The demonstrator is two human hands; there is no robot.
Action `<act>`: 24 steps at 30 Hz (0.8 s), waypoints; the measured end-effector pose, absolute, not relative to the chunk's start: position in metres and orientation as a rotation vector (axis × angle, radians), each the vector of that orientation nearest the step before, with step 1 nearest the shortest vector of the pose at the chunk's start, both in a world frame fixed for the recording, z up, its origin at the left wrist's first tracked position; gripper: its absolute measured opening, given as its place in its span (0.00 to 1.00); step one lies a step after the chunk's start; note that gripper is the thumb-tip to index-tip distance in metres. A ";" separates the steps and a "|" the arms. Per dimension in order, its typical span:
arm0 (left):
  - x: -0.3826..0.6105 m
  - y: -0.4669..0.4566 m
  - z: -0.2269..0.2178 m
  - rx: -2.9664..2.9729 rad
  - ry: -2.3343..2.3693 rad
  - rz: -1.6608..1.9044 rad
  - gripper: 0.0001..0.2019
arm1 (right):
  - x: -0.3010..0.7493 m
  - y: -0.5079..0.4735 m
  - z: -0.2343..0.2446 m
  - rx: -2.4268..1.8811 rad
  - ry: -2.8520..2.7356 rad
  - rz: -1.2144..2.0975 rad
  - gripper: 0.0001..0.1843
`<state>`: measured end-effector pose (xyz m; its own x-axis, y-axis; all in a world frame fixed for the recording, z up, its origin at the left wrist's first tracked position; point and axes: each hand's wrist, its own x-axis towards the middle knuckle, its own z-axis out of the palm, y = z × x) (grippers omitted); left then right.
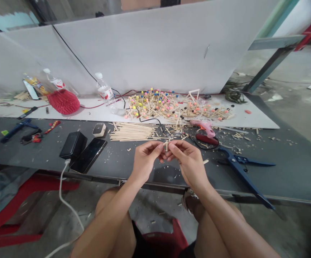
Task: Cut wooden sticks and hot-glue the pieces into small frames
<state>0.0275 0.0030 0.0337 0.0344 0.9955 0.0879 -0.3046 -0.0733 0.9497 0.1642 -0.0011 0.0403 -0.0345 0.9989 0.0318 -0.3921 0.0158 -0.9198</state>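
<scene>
Close together over the table's front edge, my left hand and my right hand pinch a small piece of wooden stick between their fingertips. The piece looks short and pale; its exact shape is too small to make out. Just beyond my left hand lies a bundle of thin wooden sticks. Behind my right hand rest a pink glue gun and a tool with a dark red handle. Blue long-handled cutters lie to the right of my right hand.
A heap of stick pieces with coloured balls covers the white board at the back. A black power bank with a white cable, a phone and a small white box sit left. Bottles and a red broom-like bundle stand behind.
</scene>
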 end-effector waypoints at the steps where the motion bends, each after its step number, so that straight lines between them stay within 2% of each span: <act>1: 0.028 0.003 0.033 1.045 0.908 1.368 0.10 | 0.164 -0.001 0.040 -0.875 -0.943 1.390 0.11; 17: 0.029 0.002 0.036 1.040 0.917 1.365 0.10 | 0.162 -0.001 0.037 -0.911 -1.015 1.389 0.14; 24: 0.030 0.002 0.034 1.046 0.912 1.358 0.10 | 0.163 -0.003 0.037 -0.945 -1.058 1.308 0.12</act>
<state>0.0300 0.0017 0.0339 0.0327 0.9966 0.0757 -0.3075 -0.0620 0.9495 0.1628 -0.0026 0.0369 -0.0277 0.9975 0.0650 -0.2719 0.0550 -0.9607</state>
